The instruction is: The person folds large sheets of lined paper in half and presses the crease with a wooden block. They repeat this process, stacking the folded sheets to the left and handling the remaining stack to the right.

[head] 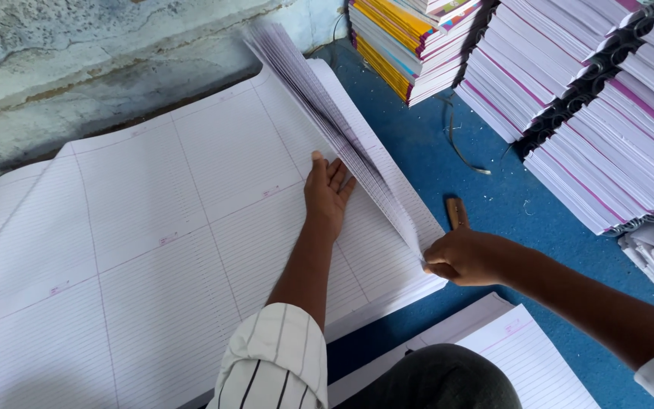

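A big stack of large white ruled sheets (pixel 138 227) lies flat on the blue surface. My left hand (pixel 325 191) rests palm down on the top sheet, fingers spread, slipped under a raised fan of sheets. My right hand (pixel 467 256) pinches the near corner of that lifted bundle of sheets (pixel 327 113), which fans upward from the stack's right edge toward the wall. A brown wooden tool (pixel 456 213) lies on the blue surface just beyond my right hand.
Stacks of bound notebooks with pink-edged spines (pixel 607 113) fill the right side. A pile of colourful covered books (pixel 410 38) stands at the top. Another ruled sheet (pixel 524 356) lies near my lap. A rough grey wall (pixel 77 60) runs along the back left.
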